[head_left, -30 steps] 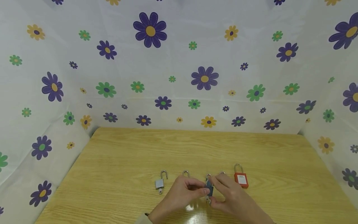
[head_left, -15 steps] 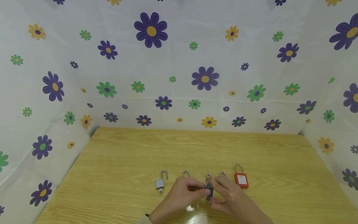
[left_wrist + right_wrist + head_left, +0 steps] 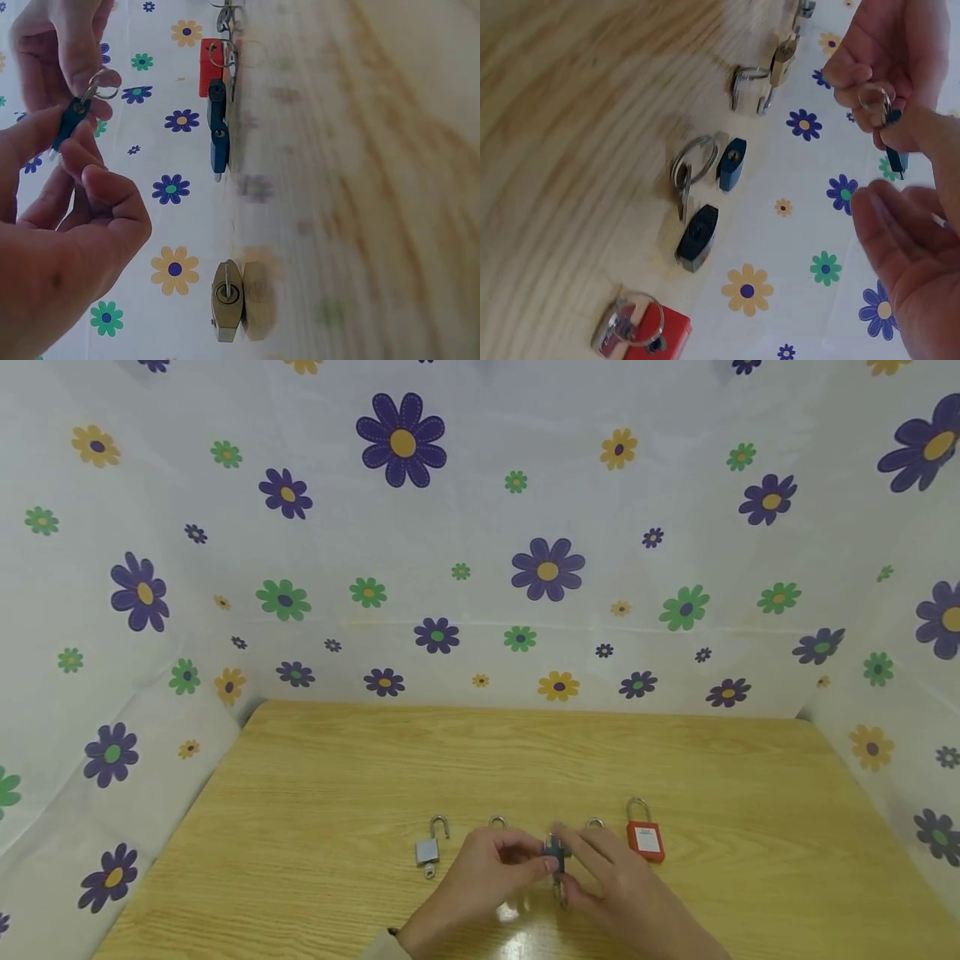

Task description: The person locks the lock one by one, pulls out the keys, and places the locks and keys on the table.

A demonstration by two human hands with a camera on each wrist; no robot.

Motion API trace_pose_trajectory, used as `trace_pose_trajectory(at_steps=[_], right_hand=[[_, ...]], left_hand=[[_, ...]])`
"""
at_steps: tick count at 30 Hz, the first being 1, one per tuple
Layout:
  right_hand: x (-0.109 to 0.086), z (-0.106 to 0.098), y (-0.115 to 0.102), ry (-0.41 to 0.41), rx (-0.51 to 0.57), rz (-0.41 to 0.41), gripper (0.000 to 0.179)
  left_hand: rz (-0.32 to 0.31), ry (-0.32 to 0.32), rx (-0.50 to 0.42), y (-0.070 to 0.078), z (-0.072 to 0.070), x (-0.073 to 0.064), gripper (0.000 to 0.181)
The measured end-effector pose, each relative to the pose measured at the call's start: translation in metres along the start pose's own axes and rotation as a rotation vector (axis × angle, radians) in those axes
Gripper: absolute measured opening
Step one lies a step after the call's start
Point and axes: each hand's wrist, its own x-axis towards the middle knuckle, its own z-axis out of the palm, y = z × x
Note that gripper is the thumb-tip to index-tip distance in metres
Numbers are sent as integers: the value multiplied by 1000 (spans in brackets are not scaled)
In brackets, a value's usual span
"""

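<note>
In the head view my left hand (image 3: pixel 487 868) pinches a small dark blue padlock (image 3: pixel 554 857) between thumb and fingers. A key with a ring (image 3: pixel 103 85) sticks out of the padlock's lower end in the left wrist view. My right hand (image 3: pixel 626 885) is close against the padlock's right side. Its thumb (image 3: pixel 919 131) overlaps the padlock in the right wrist view, while its long fingers (image 3: pixel 885 221) stretch out straight, apart from the body. Much of the padlock is hidden by fingers.
A silver padlock (image 3: pixel 427 852) with its shackle up lies left, a brass padlock (image 3: pixel 227 296) beside it. Two more blue padlocks, one (image 3: pixel 733 165) near a key ring (image 3: pixel 694 161) and one (image 3: pixel 697 238), lie near a red padlock (image 3: pixel 647 841). Flowered cloth (image 3: pixel 480 527) walls the table.
The padlock and both hands have shifted slightly up and left. My right fingers have moved and are blurred at the tips; the key ring now hangs more visibly below the padlock.
</note>
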Motion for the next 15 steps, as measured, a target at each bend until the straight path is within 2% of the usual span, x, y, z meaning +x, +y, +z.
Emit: trace_pose_trajectory(at_steps=[2,6,10,12,15], right_hand=[[-1,0,-2,3,68,109,32],[-3,-1,-8,7,285,308,27],[-4,-1,-17,-74,463,517,10],[-3,-1,-22,-119,525,640,14],[-1,1,-28,-133,585,762,18]], left_hand=[[6,32,5,1,-1,1,18],[12,78,-21,4,-4,1,18],[0,105,-66,8,-5,1,19],[-1,104,-75,9,-5,2,19],[3,93,-86,9,-4,2,19]])
